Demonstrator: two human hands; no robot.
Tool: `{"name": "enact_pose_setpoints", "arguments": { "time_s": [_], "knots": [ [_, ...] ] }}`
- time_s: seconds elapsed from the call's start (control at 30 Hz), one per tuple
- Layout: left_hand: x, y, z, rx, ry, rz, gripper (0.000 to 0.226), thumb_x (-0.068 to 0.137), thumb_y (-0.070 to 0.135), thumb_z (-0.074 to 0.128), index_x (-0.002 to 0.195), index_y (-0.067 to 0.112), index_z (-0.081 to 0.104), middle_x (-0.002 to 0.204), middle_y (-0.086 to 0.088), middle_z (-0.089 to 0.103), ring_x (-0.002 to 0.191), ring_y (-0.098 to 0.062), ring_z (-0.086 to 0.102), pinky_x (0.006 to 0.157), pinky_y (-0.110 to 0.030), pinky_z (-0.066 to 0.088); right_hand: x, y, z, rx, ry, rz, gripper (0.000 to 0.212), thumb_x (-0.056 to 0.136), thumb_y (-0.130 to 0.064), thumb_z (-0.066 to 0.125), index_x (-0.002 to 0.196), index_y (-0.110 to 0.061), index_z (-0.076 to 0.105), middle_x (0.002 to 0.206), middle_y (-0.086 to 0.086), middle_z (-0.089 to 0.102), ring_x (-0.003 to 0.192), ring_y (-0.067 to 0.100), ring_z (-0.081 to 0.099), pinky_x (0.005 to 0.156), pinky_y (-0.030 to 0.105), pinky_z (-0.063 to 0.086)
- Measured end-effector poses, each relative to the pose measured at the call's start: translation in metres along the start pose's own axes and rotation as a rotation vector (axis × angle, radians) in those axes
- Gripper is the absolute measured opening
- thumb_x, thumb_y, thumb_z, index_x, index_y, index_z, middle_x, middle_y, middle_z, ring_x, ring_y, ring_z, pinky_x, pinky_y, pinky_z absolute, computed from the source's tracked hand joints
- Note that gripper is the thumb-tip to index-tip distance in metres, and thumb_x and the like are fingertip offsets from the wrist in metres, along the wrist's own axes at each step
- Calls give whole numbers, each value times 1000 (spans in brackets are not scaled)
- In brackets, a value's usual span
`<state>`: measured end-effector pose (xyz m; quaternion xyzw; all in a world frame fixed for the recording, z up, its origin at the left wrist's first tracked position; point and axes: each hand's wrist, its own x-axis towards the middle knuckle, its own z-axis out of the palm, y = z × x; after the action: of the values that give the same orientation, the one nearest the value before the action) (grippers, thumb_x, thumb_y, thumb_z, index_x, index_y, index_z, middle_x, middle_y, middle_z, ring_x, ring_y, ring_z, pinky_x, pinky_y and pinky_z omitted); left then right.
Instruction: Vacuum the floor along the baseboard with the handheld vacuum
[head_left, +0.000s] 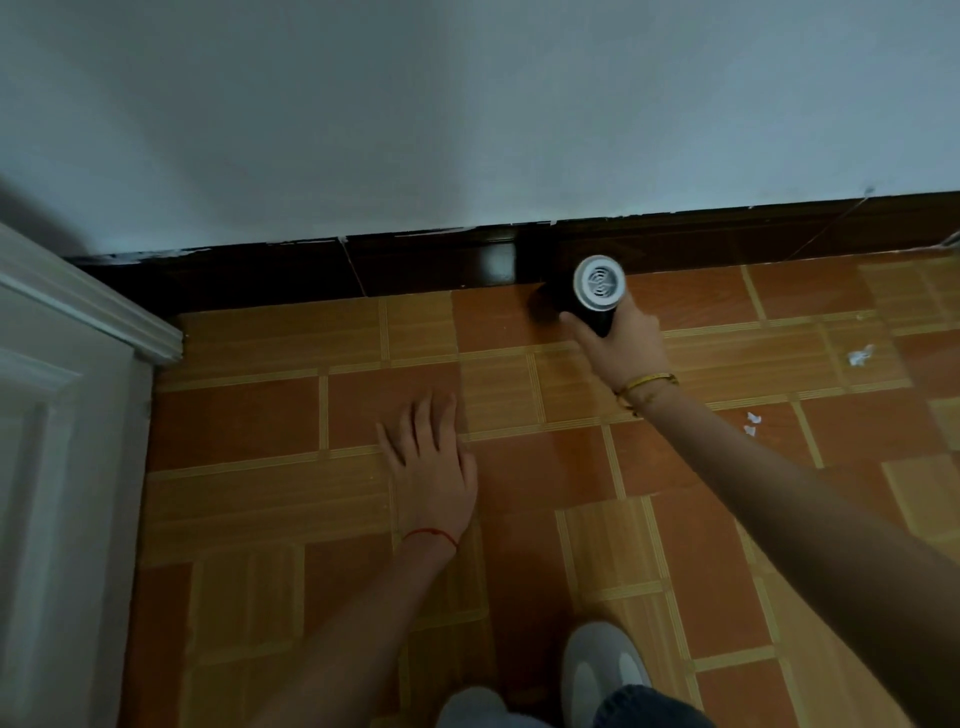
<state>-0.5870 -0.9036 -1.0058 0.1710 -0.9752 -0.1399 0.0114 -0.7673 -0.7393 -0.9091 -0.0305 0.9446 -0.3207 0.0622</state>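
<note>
My right hand (621, 345) grips a black handheld vacuum (595, 291) whose white vented rear end faces me. Its nozzle points down at the floor where the tiles meet the dark brown baseboard (415, 265); the nozzle tip is hidden behind the body. My left hand (431, 462) lies flat on the orange and tan tiled floor (270, 431), fingers spread, holding nothing, well left of the vacuum. Small white paper scraps (860, 356) lie on the tiles to the right, with more white bits (751, 422) near my right forearm.
A white door frame and panelled door (67, 415) fill the left edge. A pale wall (467, 114) rises above the baseboard. My grey shoe (602, 662) and jeans sit at the bottom centre.
</note>
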Motion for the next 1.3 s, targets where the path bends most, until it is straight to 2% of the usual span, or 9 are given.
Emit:
{"name": "enact_pose_setpoints", "arguments": {
  "time_s": [0.07, 0.17, 0.33, 0.4, 0.53, 0.8, 0.97, 1.07, 1.3],
  "knots": [
    [0, 1, -1, -3, -11, -6, 53, 97, 32, 33, 148, 18, 41, 154, -11, 39, 144, -34, 31, 119, -64, 13, 6, 5, -1, 15, 17, 29, 67, 81, -51, 65, 131, -11, 45, 110, 9, 67, 93, 26, 67, 74, 28, 52],
    [0, 0, -2, 1, -32, -7, 54, 97, 33, 31, 148, 17, 41, 155, -12, 38, 145, -34, 30, 119, -64, 13, 7, -5, 8, 18, -56, -20, 66, 80, -53, 64, 129, -13, 47, 104, 7, 69, 83, 26, 69, 74, 36, 58],
    [0, 1, -4, 34, -49, -9, 56, 96, 34, 32, 148, 15, 41, 155, -13, 37, 144, -35, 31, 118, -65, 14, 8, -12, 8, -142, -158, -151, 71, 80, -59, 60, 133, -15, 43, 109, 7, 68, 94, 25, 66, 78, 41, 57],
    [0, 2, -3, 54, -51, -11, 56, 96, 34, 32, 148, 16, 42, 155, -13, 37, 144, -35, 31, 118, -64, 14, 14, 1, -3, -176, -113, -112, 70, 82, -57, 59, 134, -15, 42, 109, 9, 68, 95, 27, 65, 77, 39, 56],
    [2, 2, 0, 61, -23, -19, 56, 95, 34, 31, 147, 16, 43, 153, -13, 39, 143, -34, 31, 120, -62, 11, 21, 19, -17, -85, -1, -45, 65, 83, -51, 62, 131, -12, 43, 112, 10, 67, 101, 29, 64, 80, 37, 54],
    [2, 4, 3, 79, 16, -17, 57, 94, 34, 32, 147, 16, 42, 152, -13, 42, 142, -34, 32, 118, -63, 16, 31, 14, 0, 29, -135, -136, 70, 81, -55, 62, 136, -16, 41, 112, 6, 67, 101, 24, 64, 83, 38, 55],
    [2, 4, 6, 43, 61, -19, 55, 93, 31, 35, 145, 15, 46, 149, -13, 44, 141, -35, 35, 118, -64, 16, 40, 55, -36, -29, -24, -82, 66, 83, -51, 63, 133, -12, 44, 112, 10, 67, 100, 29, 64, 78, 32, 51],
    [1, 6, 7, 48, 60, -28, 55, 93, 31, 35, 145, 14, 46, 150, -14, 44, 141, -35, 35, 118, -64, 17, 47, 80, -57, -19, 7, -59, 67, 82, -51, 64, 132, -10, 44, 113, 11, 66, 102, 30, 64, 80, 35, 52],
    [0, 12, 4, 60, -4, -58, 61, 92, 31, 29, 151, 16, 36, 156, -12, 35, 148, -32, 25, 119, -64, 15, 59, 70, -47, 49, -125, -120, 61, 80, -55, 63, 122, -12, 52, 103, 7, 69, 92, 25, 66, 78, 35, 55]
  ]
}}
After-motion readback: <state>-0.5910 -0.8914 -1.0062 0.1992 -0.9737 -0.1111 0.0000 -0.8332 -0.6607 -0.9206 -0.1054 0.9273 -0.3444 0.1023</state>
